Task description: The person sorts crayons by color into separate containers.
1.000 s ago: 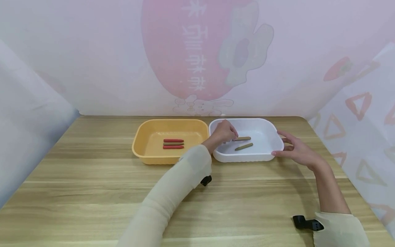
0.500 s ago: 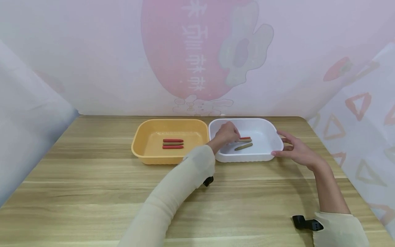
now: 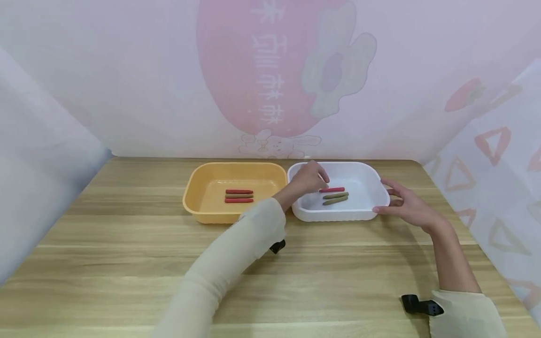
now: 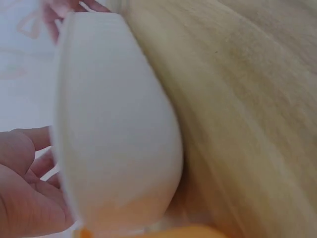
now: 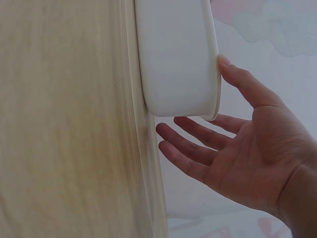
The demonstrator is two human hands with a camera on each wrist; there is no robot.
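A white tray (image 3: 338, 216) holds a red stick (image 3: 331, 189) and two olive-green sticks (image 3: 336, 195) lying side by side. My left hand (image 3: 310, 177) hovers over the tray's left part, fingertips just by the red stick's left end, fingers relaxed and holding nothing. In the left wrist view the left hand (image 4: 20, 198) sits behind the tray's wall (image 4: 114, 139). My right hand (image 3: 403, 203) is spread at the tray's right side. Its thumb (image 5: 237, 79) touches the rim of the white tray (image 5: 178, 59), and the other fingers stand apart from the wall.
An orange tray (image 3: 211, 217) stands directly left of the white one, holding two red sticks (image 3: 239, 191) with an olive one between them. Both trays sit at the back of a wooden table (image 3: 127, 263). Printed pink fabric walls enclose the back and sides.
A red stick now lies in the white tray beside the two green ones, which are lined up closer together. My left hand has drawn back slightly from it. The right hand stayed put.
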